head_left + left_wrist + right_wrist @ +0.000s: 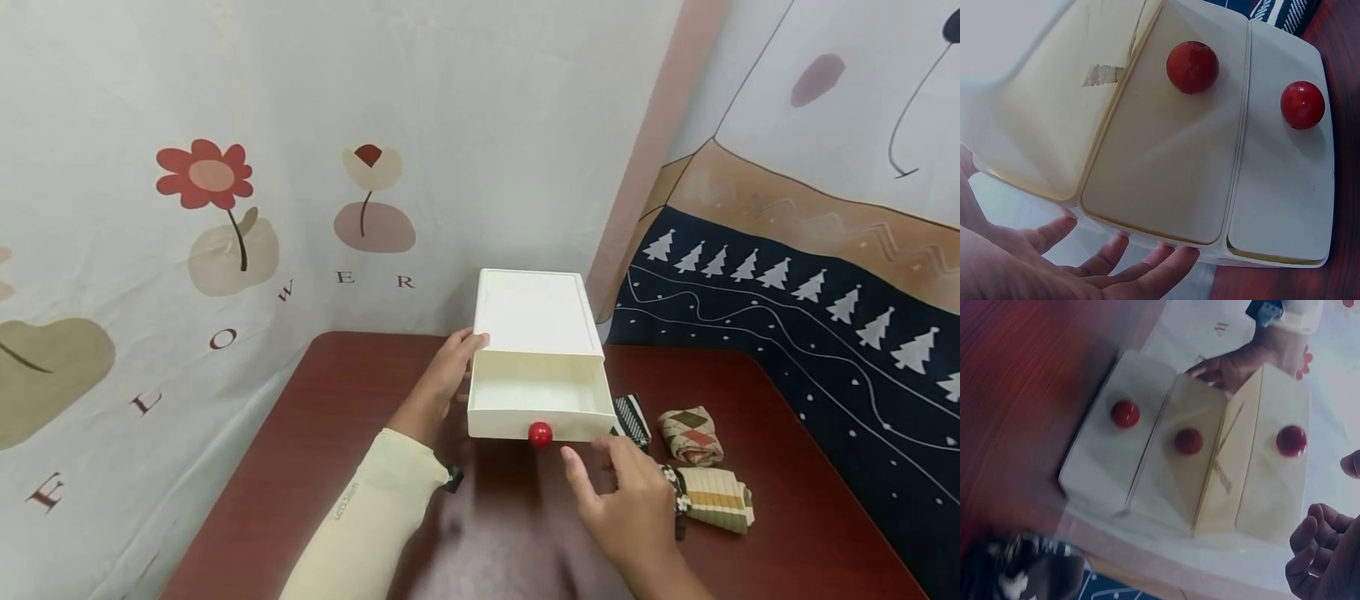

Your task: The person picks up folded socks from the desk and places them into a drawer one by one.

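White plastic drawer unit (536, 321), top drawer (538, 398) pulled far out, left hand (450, 362) flat against its side, right hand (626, 500) loosely open just off the red knob (540, 434) — one more tug could drop that drawer onto the counter (337, 417).

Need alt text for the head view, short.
A white plastic drawer cabinet stands on a dark red wooden table, its top drawer with a round red knob pulled out. The left hand rests against the cabinet's side; the right hand hovers open near the knob, beside three folded patterned socks.
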